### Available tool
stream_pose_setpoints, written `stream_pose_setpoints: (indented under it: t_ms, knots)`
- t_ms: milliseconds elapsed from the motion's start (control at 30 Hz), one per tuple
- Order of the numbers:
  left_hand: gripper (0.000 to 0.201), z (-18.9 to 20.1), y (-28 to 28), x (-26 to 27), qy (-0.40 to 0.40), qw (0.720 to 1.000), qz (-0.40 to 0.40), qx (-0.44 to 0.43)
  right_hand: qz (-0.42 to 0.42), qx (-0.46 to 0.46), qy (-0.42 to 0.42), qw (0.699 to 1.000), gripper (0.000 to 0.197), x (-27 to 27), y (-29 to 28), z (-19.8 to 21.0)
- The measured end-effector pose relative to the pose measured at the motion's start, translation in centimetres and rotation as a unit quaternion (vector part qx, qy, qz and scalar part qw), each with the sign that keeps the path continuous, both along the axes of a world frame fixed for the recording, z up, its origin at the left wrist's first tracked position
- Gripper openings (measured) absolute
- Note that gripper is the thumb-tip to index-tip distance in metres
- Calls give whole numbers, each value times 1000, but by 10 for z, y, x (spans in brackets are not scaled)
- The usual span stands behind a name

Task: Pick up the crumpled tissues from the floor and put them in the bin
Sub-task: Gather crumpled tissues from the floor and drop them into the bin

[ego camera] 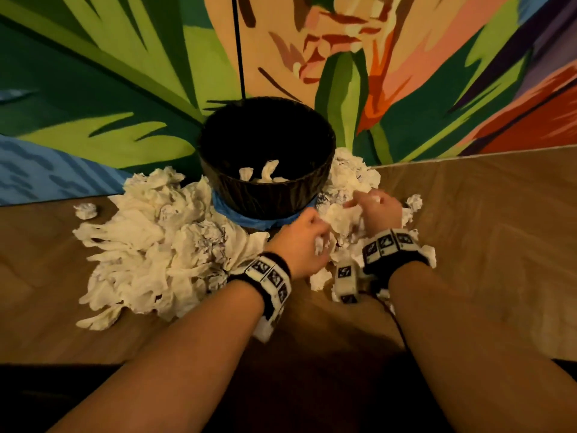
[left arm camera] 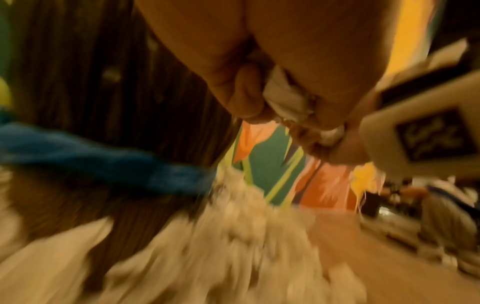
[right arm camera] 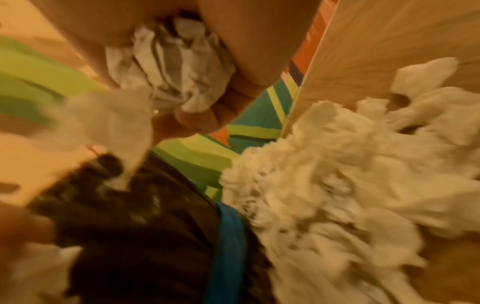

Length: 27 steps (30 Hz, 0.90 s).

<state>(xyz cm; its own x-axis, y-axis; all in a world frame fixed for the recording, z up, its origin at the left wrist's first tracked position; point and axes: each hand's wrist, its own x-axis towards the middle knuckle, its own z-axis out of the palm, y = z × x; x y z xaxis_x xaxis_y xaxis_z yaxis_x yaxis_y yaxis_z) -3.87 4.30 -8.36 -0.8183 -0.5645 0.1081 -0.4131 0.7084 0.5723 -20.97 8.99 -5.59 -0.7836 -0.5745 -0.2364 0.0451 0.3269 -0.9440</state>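
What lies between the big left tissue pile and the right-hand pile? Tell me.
In the head view, the black bin with its blue band stands between the left pile and the right pile.

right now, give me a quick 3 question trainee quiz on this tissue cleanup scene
1. True or false: the bin holds no tissues.
2. What does the left hand grip? A) a tissue B) the bin's rim C) nothing
3. On which side of the bin does the bigger tissue pile lie in the head view?

Key: 1 false, a few lie inside. 2 A, as does the right hand. 3 the left.
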Motion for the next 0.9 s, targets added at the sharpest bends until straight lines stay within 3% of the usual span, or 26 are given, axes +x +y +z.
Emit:
stream_pose_setpoints:
  t_ms: [133,233,333,433,533,600,700,900]
  knots:
    - [15,75,-29,-17,170,984,48,-13,-16,-69,67,995,39,-13,-19,51]
    - [13,114,-64,-16,202,968,150,9,-6,-105,84,991,33,-16,-42,77]
    - [13,126,-97,-3,191,954,228,-34,-2,-142,54,988,27,-10,-67,94]
    - [22,120,-123,12,153,954,253,-54,7,-118,108,987,32,3,-89,103]
    - [30,102,-134,23,111,957,270,4,54,-100,99,989,25,25,-110,101]
    - [44,93,-135,28,86,957,272,50,98,-78,137,983,20,38,-121,94]
    - [60,88,-135,31,58,961,268,50,142,-42,210,966,10,47,-130,84]
    - [74,95,-139,22,0,957,284,62,206,16,259,944,18,48,-136,67]
